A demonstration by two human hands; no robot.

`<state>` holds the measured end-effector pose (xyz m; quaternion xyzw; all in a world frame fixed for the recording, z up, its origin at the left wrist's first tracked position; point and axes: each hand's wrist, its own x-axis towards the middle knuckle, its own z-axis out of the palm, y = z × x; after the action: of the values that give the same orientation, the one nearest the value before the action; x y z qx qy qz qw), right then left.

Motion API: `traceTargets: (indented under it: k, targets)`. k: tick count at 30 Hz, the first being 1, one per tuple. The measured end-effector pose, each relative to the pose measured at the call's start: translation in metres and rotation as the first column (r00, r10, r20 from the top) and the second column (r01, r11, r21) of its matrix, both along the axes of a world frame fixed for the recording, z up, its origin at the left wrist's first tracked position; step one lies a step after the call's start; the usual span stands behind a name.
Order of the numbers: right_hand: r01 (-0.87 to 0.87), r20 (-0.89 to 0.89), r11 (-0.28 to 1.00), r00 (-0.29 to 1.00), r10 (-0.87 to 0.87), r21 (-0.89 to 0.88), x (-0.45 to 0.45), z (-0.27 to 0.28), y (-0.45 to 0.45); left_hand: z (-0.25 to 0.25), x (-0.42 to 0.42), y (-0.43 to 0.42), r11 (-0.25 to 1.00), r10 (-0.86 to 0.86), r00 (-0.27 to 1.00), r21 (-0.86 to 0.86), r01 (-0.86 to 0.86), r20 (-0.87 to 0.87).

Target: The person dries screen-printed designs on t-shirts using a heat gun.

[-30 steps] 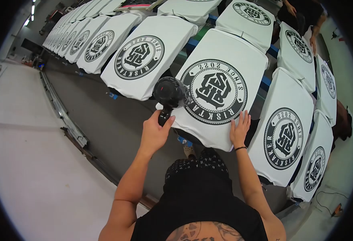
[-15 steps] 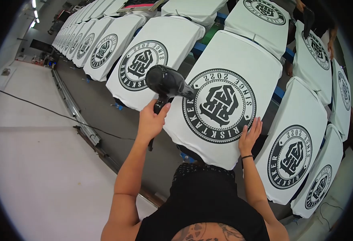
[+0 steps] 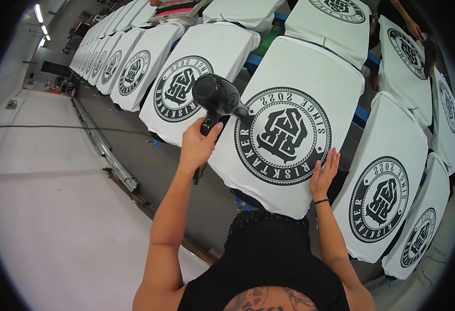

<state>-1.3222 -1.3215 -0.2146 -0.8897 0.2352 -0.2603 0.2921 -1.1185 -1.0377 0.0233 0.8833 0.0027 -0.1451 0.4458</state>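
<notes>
My left hand (image 3: 198, 145) is wrapped round the handle of a black hair dryer (image 3: 218, 96). The dryer's nozzle points right, over the upper left edge of a round black print (image 3: 283, 136) that reads RISKTAKER SINCE 2022. This print is on a white T-shirt (image 3: 300, 59) stretched over a board in front of me. At the lower right edge of the print, my right hand (image 3: 325, 173) lies on the shirt with its fingers stretched out and nothing in it. A dark band circles the right wrist.
More white shirts with the same print lie on boards to the left (image 3: 183, 85) and right (image 3: 380, 199). A black cord (image 3: 72, 126) runs across the left side. At the upper right another person's hand (image 3: 414, 28) reaches over a shirt. A framed screen (image 3: 178, 13) stands at the back.
The hair dryer and my left hand have moved slightly up and right. The cord has risen and straightened. My right hand stays at the shirt's edge. The other person's arm at upper right has shifted.
</notes>
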Motion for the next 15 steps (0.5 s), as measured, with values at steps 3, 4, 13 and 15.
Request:
traceTargets:
  k: [3,4,13,15]
  targets:
    - [-0.001,0.017,1.0,1.0,0.002,-0.011,0.0,-0.002,-0.001,-0.001,-0.007,0.006,0.999,0.043,0.999,-0.008,-0.043,0.001]
    - [-0.005,0.022,1.0,1.0,0.006,-0.013,0.0,-0.002,-0.001,0.0,-0.009,0.009,0.999,0.043,0.999,-0.009,-0.043,0.003]
    - [0.018,0.007,0.998,1.0,-0.018,-0.059,0.0,-0.01,-0.001,0.001,-0.05,0.046,0.998,0.042,0.998,-0.052,-0.045,-0.055]
    - [0.013,0.019,0.999,1.0,-0.013,-0.04,0.0,-0.01,-0.001,-0.007,-0.056,0.055,0.993,-0.019,0.999,0.114,0.013,0.051]
